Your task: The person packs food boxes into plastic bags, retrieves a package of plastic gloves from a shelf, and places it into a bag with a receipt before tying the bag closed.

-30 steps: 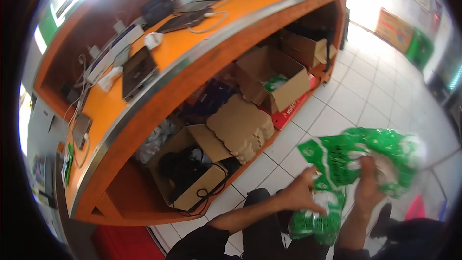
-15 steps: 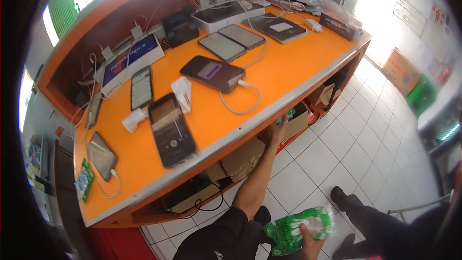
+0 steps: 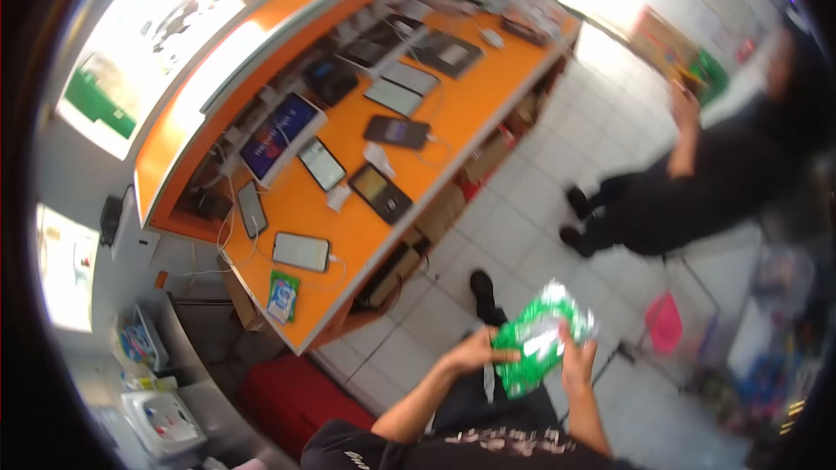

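Observation:
A shiny green and clear plastic packet (image 3: pixel 533 350) is in front of my body, above my lap. My right hand (image 3: pixel 577 364) grips its right side with the thumb lying on top. At the left edge of the packet, my left hand (image 3: pixel 475 352) has its fingers closed against the plastic. Blur hides the print on the packet, and its contents cannot be made out.
An orange counter (image 3: pixel 344 248) to the left bears several phones, including a dark phone (image 3: pixel 380 193), and a small green packet (image 3: pixel 283 296). A person in dark clothes (image 3: pixel 714 183) is at the right, near a pink object (image 3: pixel 664 322). A red seat (image 3: pixel 296 405) is below the counter.
My left hand has come out from the shelf under the counter to the packet. The packet has risen in my right hand, and the view has turned, showing more of the other person.

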`<action>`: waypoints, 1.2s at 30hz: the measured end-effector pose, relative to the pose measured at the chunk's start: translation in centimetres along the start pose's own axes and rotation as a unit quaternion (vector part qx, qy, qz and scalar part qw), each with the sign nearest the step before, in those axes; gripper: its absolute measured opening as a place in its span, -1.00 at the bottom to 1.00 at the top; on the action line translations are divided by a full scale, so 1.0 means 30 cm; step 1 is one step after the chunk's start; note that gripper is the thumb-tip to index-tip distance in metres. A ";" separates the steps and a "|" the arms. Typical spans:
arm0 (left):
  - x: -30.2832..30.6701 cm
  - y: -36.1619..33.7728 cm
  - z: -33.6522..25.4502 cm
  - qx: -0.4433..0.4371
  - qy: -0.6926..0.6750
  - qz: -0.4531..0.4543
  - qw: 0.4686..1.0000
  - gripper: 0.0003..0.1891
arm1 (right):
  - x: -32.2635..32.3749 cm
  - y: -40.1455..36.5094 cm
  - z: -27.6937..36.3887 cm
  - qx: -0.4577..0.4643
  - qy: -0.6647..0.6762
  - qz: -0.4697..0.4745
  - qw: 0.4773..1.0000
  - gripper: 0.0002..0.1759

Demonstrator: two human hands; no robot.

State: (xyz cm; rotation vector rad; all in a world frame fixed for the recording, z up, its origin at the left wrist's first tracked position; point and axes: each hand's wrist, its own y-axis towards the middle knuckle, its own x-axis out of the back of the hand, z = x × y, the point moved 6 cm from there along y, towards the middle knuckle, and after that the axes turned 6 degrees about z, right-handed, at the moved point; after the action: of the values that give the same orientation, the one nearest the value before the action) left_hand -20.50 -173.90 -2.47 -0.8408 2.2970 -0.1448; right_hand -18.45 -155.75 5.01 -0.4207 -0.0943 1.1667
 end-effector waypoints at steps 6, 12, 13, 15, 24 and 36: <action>-0.254 -0.246 -0.504 -0.092 0.096 -0.003 0.991 -0.73 | 0.008 -0.304 0.457 0.117 0.074 -0.027 0.990 -0.81; -0.433 -0.351 -0.642 -0.202 0.105 0.025 0.973 -0.70 | 0.018 -0.522 0.712 0.245 0.093 -0.008 0.965 -0.81; -0.462 -0.362 -0.662 -0.221 0.108 0.022 0.969 -0.69 | 0.034 -0.559 0.736 0.280 0.074 -0.006 0.957 -0.80; -0.523 -0.383 -0.694 -0.222 0.130 0.033 0.966 -0.66 | 0.068 -0.618 0.753 0.304 0.085 -0.008 0.949 -0.80; -0.757 -0.309 -0.774 -0.267 0.217 0.154 0.926 -0.73 | 0.310 -0.843 0.703 0.449 0.112 -0.085 0.883 -0.81; -1.118 0.079 -0.735 -0.235 0.384 0.334 0.828 -0.76 | 0.640 -0.930 0.924 0.390 -0.070 -0.142 0.907 -0.02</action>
State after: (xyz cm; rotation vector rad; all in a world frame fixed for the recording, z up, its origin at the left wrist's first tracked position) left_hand -16.88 -154.34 32.47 -0.1076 3.3321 0.5114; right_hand 5.55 -139.90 37.99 0.3789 0.1828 0.8555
